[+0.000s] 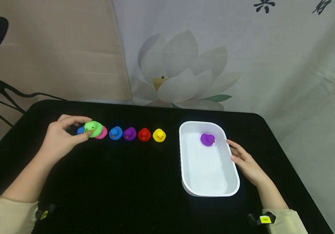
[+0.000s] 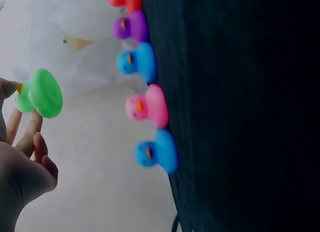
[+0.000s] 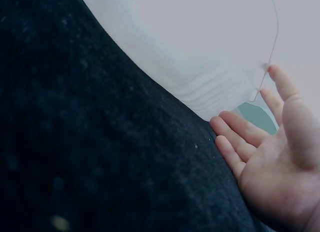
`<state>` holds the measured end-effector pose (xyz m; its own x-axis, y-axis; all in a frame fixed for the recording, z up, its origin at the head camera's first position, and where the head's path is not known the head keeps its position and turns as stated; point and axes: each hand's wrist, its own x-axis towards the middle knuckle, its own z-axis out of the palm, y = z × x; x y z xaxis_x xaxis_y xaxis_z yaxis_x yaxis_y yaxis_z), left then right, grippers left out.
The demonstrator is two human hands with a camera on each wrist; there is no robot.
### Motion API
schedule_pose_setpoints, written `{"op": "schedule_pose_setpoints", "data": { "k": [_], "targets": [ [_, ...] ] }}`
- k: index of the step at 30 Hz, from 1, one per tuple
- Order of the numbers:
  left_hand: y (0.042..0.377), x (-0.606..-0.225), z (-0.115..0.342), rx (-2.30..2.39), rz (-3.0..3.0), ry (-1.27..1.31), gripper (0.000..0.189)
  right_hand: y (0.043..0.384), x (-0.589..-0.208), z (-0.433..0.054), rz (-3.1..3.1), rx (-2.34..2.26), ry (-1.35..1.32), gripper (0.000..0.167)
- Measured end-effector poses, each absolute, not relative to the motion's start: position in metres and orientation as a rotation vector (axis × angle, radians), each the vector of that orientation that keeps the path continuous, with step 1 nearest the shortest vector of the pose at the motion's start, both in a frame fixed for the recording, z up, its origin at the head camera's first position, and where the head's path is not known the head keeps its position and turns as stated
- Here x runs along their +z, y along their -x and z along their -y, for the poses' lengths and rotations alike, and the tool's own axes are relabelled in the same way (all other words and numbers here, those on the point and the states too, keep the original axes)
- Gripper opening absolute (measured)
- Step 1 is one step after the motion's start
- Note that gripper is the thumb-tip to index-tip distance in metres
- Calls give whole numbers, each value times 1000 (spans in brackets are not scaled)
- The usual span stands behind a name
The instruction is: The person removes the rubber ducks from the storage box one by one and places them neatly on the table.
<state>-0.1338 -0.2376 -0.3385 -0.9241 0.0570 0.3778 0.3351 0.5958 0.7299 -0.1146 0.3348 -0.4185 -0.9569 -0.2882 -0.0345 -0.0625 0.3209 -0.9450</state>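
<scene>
My left hand (image 1: 58, 138) pinches a green rubber duck (image 1: 95, 129) between thumb and fingers, held above the table at the left end of a row of ducks. In the left wrist view the flat base of the green duck (image 2: 46, 94) faces the row. Beneath it stand a blue duck (image 2: 159, 151) and a pink duck (image 2: 149, 107), both partly hidden in the head view. My right hand (image 1: 248, 165) rests with loosely extended fingers against the right side of a white tray (image 1: 209, 172). A purple duck (image 1: 207, 139) sits inside the tray, toward its far end.
Rightward along the row stand another blue duck (image 1: 116, 133), another purple duck (image 1: 130, 134), a red duck (image 1: 144, 134) and a yellow duck (image 1: 159, 135). They stand on a black-covered table (image 1: 120, 182). Behind it hangs a curtain (image 1: 287, 65) with a printed flower.
</scene>
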Motion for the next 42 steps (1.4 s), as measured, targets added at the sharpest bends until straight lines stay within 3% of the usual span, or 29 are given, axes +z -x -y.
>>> {"op": "schedule_pose_setpoints", "data": {
  "k": [42],
  "targets": [
    [158,-370,330,-1132,2829,10,47,115,-420,-335,-2384,-1711,326,54]
  ]
}}
